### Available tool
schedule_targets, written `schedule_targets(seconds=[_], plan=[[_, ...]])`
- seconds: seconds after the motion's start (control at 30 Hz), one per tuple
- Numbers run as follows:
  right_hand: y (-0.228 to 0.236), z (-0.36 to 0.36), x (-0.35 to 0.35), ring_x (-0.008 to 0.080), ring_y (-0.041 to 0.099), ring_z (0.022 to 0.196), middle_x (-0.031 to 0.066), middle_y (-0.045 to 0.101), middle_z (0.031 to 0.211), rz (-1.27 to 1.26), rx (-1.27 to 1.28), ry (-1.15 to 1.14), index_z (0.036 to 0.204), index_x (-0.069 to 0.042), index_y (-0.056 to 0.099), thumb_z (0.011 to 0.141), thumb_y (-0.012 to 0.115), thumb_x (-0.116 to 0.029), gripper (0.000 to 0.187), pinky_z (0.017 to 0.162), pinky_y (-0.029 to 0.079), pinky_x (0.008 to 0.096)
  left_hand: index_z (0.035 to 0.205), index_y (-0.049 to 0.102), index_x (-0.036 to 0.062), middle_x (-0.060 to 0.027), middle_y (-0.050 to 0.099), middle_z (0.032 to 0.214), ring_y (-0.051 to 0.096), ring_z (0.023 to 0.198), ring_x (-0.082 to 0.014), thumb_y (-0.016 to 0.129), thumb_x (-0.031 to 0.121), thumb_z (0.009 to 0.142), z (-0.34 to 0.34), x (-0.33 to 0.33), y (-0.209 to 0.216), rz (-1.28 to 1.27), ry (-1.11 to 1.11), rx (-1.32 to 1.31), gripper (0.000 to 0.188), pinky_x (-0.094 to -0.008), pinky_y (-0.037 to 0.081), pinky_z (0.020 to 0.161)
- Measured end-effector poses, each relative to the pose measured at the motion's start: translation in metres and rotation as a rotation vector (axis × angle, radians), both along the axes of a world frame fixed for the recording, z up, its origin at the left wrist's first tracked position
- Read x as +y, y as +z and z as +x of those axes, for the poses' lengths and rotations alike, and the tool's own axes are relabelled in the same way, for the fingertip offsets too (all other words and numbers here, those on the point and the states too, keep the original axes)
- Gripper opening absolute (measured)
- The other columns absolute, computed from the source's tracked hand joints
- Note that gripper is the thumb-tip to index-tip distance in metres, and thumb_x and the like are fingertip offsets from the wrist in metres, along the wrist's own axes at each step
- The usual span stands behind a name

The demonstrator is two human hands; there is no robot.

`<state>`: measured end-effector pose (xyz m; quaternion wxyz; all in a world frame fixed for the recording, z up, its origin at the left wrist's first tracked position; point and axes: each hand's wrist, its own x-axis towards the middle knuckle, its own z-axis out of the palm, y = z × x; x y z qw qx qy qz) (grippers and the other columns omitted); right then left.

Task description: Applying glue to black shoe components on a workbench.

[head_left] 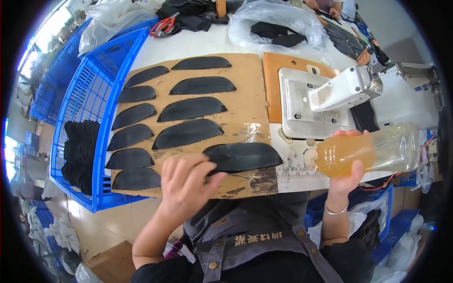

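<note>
My right hand [348,172] is wrapped round a clear plastic bottle [394,147]. The bottle lies nearly sideways, its amber liquid [342,153] gathered toward the left end. My left hand [186,181] is closed, thumb and fingers pinching the left end of a black half-moon piece [247,156]. This piece rests at the near edge of a brown cardboard sheet [245,99]. More black half-moon pieces [188,134] lie on the cardboard in two columns, all apart from my hands.
A blue crate [101,137] with stacked black pieces [80,155] stands at left. Beyond the bottle is a white sewing-machine-like arm [342,89]. Red-handled scissors [164,26] and a plastic bag [278,26] sit at the back. Another person's hands [325,7] appear at the far right.
</note>
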<state>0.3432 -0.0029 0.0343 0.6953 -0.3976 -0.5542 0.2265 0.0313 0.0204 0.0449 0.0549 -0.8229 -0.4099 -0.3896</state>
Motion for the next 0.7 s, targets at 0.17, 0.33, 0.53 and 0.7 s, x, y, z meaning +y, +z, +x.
schedule_targets(seconds=[0.17, 0.33, 0.53, 0.7], plan=[[-0.026, 0.0, 0.003, 0.0288, 0.05, 0.107, 0.0138, 0.049, 0.114, -0.034, 0.796, 0.363, 0.127, -0.002, 0.038, 0.088, 0.044, -0.045, 0.059, 0.092, 0.042, 0.046, 0.109, 0.058, 0.0061, -0.0161, 0.044, 0.124, 0.042, 0.116, -0.0326, 0.076, 0.026, 0.065, 0.051, 0.025, 0.022, -0.311, -0.32, 0.212, 0.051, -0.0434, 0.034, 0.096], [-0.042, -0.001, 0.006, 0.0306, 0.053, 0.104, 0.0129, 0.051, 0.114, -0.136, 1.068, 0.592, 0.125, -0.005, 0.041, 0.087, 0.045, -0.044, 0.055, 0.092, 0.042, 0.05, 0.116, 0.055, 0.0104, -0.0154, 0.035, 0.138, 0.026, 0.132, -0.036, 0.073, 0.03, 0.07, 0.072, 0.041, 0.016, -0.457, -0.405, 0.31, 0.053, -0.0487, 0.022, 0.107], [-0.036, -0.009, 0.005, 0.0281, 0.053, 0.102, 0.0128, 0.05, 0.111, -0.176, 1.076, 0.552, 0.125, -0.003, 0.04, 0.087, 0.046, -0.045, 0.057, 0.089, 0.045, 0.0461, 0.105, 0.06, 0.0095, -0.014, 0.038, 0.137, 0.028, 0.132, -0.0334, 0.074, 0.029, 0.068, 0.08, 0.045, 0.018, -0.466, -0.415, 0.322, 0.044, -0.0502, 0.022, 0.107], [-0.035, -0.01, 0.004, 0.0281, 0.053, 0.102, 0.0123, 0.048, 0.109, -0.208, 0.947, 0.586, 0.129, -0.004, 0.035, 0.085, 0.049, -0.046, 0.062, 0.089, 0.046, 0.0498, 0.092, 0.06, 0.0081, -0.0135, 0.045, 0.133, 0.036, 0.128, -0.0327, 0.077, 0.026, 0.066, 0.077, 0.045, 0.019, -0.397, -0.433, 0.263, 0.036, -0.0513, 0.024, 0.106]])
